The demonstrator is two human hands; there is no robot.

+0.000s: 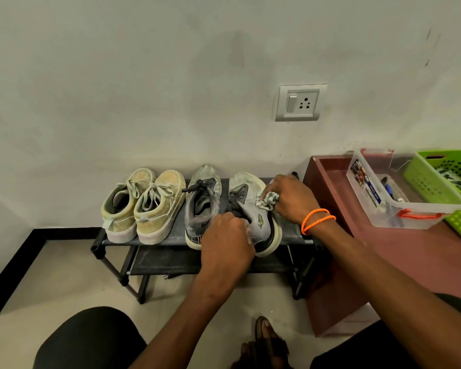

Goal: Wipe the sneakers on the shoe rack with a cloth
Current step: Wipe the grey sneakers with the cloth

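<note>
Four sneakers (160, 206) on rack (171, 239); one cloth (268, 199); two hands.

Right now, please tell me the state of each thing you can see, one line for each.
Right grey sneaker: tilted on the rack, being wiped.
Left grey sneaker: upright, laces loose.
Beige sneakers: upright as a pair, laced.
Cloth: bunched, pressed on the sneaker.
Left hand: grips the sneaker's heel.
Right hand: holds the cloth.
Clear box: open, no lid.
Green basket: open.
Wall socket: nothing plugged in.
</note>
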